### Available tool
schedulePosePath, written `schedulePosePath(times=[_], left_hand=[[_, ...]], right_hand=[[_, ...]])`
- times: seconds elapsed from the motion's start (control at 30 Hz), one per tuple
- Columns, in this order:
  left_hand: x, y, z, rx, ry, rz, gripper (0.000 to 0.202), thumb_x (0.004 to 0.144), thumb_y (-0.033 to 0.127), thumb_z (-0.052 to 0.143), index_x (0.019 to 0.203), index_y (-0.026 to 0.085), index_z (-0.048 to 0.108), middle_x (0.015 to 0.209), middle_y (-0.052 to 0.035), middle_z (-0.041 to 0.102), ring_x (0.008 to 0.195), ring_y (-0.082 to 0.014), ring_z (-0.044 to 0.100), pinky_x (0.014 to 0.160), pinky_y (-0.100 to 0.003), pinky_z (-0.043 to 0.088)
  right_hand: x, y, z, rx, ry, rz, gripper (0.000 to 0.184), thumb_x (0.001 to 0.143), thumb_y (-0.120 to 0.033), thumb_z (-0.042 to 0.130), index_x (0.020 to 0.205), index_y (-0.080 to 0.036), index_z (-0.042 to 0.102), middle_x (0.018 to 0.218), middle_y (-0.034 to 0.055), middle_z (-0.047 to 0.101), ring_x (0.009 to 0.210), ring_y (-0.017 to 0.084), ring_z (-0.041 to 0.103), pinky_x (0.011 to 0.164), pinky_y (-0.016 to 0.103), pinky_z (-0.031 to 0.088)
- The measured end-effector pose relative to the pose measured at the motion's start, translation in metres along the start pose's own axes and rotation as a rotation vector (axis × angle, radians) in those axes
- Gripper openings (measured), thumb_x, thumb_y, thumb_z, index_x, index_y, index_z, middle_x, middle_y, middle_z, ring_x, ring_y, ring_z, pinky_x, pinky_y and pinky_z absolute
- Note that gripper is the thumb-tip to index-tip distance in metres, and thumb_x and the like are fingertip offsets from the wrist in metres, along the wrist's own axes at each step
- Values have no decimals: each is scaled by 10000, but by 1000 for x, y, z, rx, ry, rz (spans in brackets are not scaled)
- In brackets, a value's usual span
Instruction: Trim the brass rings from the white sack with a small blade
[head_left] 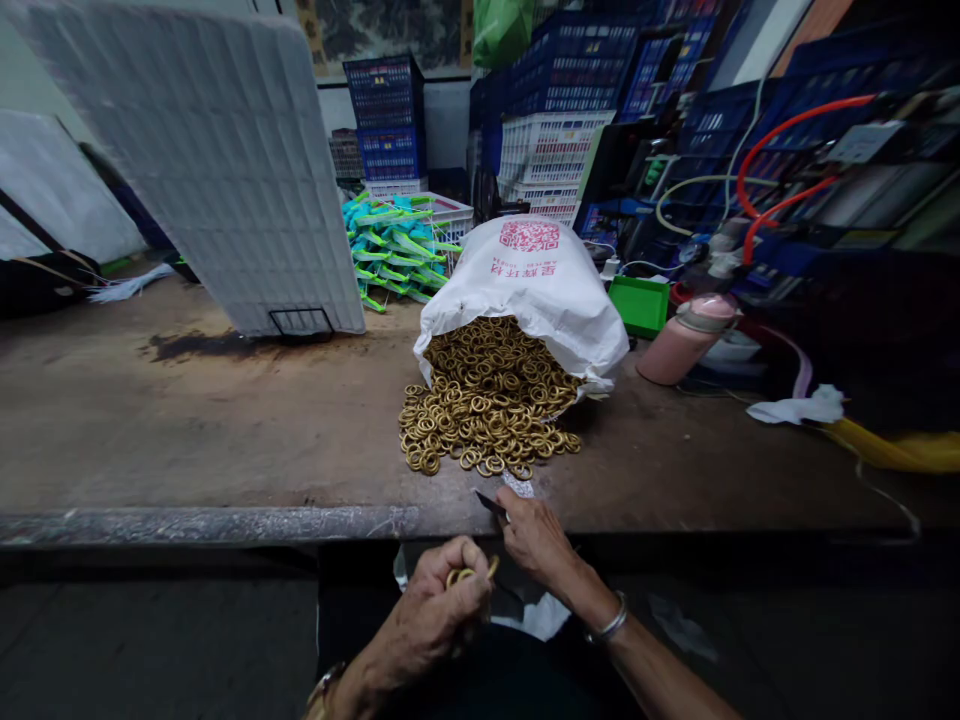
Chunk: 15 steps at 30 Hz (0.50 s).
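My left hand (442, 600) is closed around a few brass-coloured rings (461, 576), held below the table's front edge. Just to the right, my right hand (536, 535) grips a small dark knife (491, 503), its blade pointing up and left over the table edge. Beyond both hands, a heap of loose gold rings (480, 425) spills from the mouth of a white woven sack (529, 285) that lies on its side. Red print and a square code mark the sack. How many rings my left hand holds is hidden by the fingers.
The brown table (225, 430) has a worn front edge. A tall white ribbed panel (247, 180) stands at left. Behind are turquoise-green plastic parts (394, 250) and stacked blue crates (386, 110). At right are a green tray (639, 305) and a pink bottle (686, 340).
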<state>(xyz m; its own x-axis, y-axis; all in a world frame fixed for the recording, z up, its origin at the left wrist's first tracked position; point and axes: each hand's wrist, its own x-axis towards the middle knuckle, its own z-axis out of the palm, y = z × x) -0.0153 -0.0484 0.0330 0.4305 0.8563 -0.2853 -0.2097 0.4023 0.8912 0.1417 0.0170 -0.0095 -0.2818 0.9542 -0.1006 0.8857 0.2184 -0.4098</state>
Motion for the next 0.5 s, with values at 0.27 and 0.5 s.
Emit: schedulePosePath(times=[0.27,0.5], left_hand=[[36,-83,-34,-336,277,-516,140,692,229,575,662,144,468,552,0,515,392,-48,424,366,-139,289],[64,-122,-55,-244,404,-407,79,667,134,508,623,183,465,593,2,515,674,-163,562,680,-322,462]], right_hand=[[31,-8,6,87,216,-29,299,730,-82,437,1000,-203,485,855,27,633,782,148,572,645,207,312],[56,-23,3,-148,112,17,271,747,-136,454,1007,-208,470,777,38,645,717,181,595,571,242,267]])
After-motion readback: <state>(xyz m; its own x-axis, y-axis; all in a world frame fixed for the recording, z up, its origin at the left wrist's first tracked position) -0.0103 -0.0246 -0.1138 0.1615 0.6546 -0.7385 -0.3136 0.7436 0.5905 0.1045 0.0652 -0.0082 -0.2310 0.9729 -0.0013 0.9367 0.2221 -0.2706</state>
